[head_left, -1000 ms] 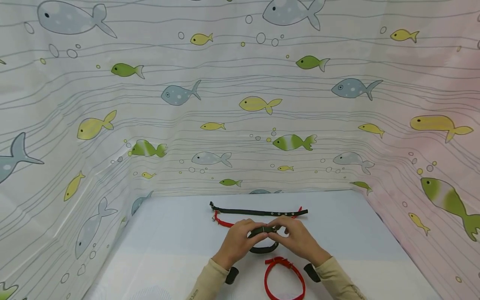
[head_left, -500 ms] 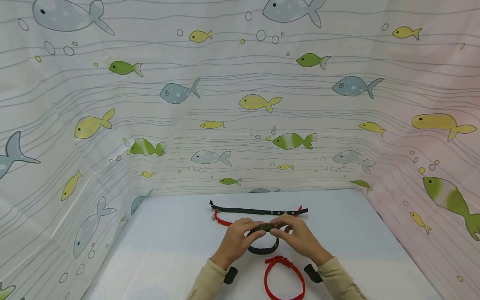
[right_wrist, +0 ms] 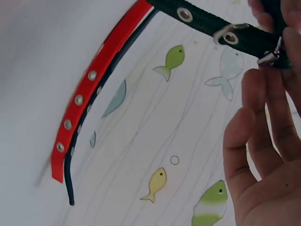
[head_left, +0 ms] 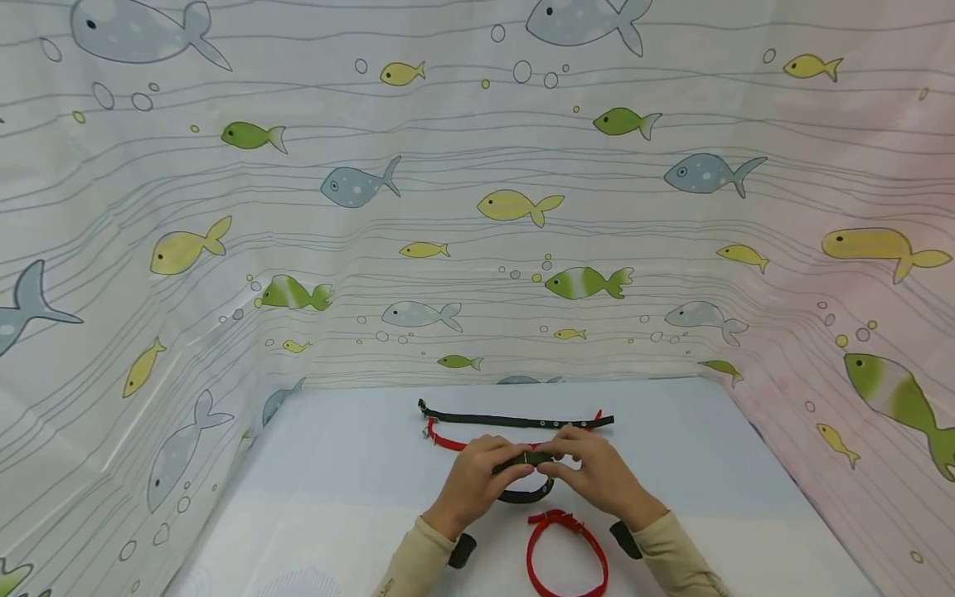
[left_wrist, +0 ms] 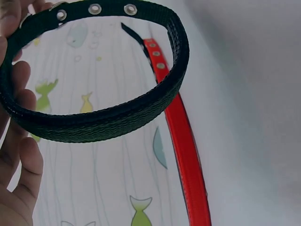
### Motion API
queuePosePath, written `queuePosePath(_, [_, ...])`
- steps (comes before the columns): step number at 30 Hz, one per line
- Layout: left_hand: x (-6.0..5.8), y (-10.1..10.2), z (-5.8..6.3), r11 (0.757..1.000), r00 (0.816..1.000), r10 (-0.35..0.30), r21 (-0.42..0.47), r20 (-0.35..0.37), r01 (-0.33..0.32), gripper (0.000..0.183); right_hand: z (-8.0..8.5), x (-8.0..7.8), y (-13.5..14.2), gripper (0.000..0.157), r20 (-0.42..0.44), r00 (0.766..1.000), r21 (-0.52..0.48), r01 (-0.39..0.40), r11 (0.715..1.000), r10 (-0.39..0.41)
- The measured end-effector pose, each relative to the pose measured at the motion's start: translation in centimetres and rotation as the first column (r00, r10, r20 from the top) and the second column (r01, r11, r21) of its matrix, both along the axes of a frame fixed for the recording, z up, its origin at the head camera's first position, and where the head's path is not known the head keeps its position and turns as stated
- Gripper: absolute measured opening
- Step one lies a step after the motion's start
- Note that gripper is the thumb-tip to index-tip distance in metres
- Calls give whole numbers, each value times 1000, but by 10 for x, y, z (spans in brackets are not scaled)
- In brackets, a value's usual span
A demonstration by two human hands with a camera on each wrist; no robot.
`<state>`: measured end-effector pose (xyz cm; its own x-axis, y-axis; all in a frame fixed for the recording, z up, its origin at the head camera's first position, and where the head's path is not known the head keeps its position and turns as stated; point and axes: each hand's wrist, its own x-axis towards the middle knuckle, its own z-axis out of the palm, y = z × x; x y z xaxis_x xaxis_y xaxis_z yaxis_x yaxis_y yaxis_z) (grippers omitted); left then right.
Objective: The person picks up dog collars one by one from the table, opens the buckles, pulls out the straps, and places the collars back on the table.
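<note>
A dark, nearly black-green collar (head_left: 525,497), bent into a loop, is held up between both hands. My left hand (head_left: 477,481) pinches the upper part of the loop from the left. From the right, my right hand (head_left: 594,477) pinches the same stretch with thumb and fingers. In the left wrist view, the woven collar (left_wrist: 101,128) hangs as a wide loop with metal eyelets along its far side. The right wrist view shows a metal buckle (right_wrist: 270,57) at the right fingers and a D-ring (right_wrist: 229,33) on the band. The overlapped strap ends are partly hidden by fingers.
A red collar (head_left: 530,555), fastened into a ring, lies in front between the forearms. Behind the hands, a straight black collar (head_left: 485,419) and an open red collar (head_left: 446,444) lie on the white table (head_left: 336,481). Fish-patterned sheeting (head_left: 477,290) surrounds the table.
Both hands keep hold of the dark collar. Its upper band tilted, then turned back to show its flat face, and the right fingers shifted slightly along it. Collars on the table stayed put.
</note>
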<state>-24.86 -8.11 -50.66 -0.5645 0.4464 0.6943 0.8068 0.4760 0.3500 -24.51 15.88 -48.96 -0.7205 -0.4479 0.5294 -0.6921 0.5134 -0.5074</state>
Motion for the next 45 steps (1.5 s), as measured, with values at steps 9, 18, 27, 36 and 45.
queuePosePath(9, [2, -1, 1, 994, 993, -41, 103, 107, 30, 30, -3, -3, 0, 22, 51, 998, -131, -36, 991, 43])
queuePosePath(18, [2, 2, -3, 1000, 1000, -12, 9, 7, 11, 30, 3, 2, -1, 22, 30, 999, 63, 19, 998, -21])
queuePosePath(27, [3, -1, -1, 997, 997, -5, 71, 75, -1, 31, 1, 1, 0, 21, 70, 996, -113, -48, 992, 56])
queuePosePath(36, [4, -7, -2, 998, 991, 41, 41, 129, -47, 33, 1, 1, -2, 17, 161, 987, -139, 4, 990, 18])
queuePosePath(45, [5, 1, 1, 994, 995, 82, -84, 65, -76, 27, 5, 1, -4, 22, 81, 996, -39, 37, 999, -33])
